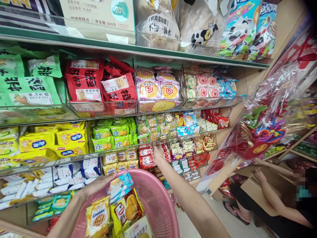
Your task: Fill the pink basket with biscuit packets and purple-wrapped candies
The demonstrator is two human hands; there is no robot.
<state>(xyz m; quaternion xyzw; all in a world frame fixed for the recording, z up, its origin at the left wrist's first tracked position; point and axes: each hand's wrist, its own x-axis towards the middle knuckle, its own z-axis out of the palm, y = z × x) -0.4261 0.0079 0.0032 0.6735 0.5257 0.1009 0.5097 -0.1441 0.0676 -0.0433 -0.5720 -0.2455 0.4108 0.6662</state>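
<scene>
My left hand (99, 183) is at the left rim of a pink plastic basket (170, 208), gripping it; the fingertips are partly hidden behind a blue snack packet (122, 187). In the basket also lie a yellow cookie packet (99, 215), a yellow-and-red biscuit packet (127, 209) and a pale biscuit packet (139, 229). My right hand (157, 154) reaches past the basket into a shelf compartment, its fingers closed on a red snack packet (146, 162) among others like it.
Clear-walled shelves hold yellow packets (37, 142), green packets (101, 132), red bags (84, 81) and round pink-wrapped biscuits (148, 90). At right hangs a plastic-wrapped red decoration (260, 138). A co-worker's arm (272, 195) is over a cardboard box (257, 198) at lower right.
</scene>
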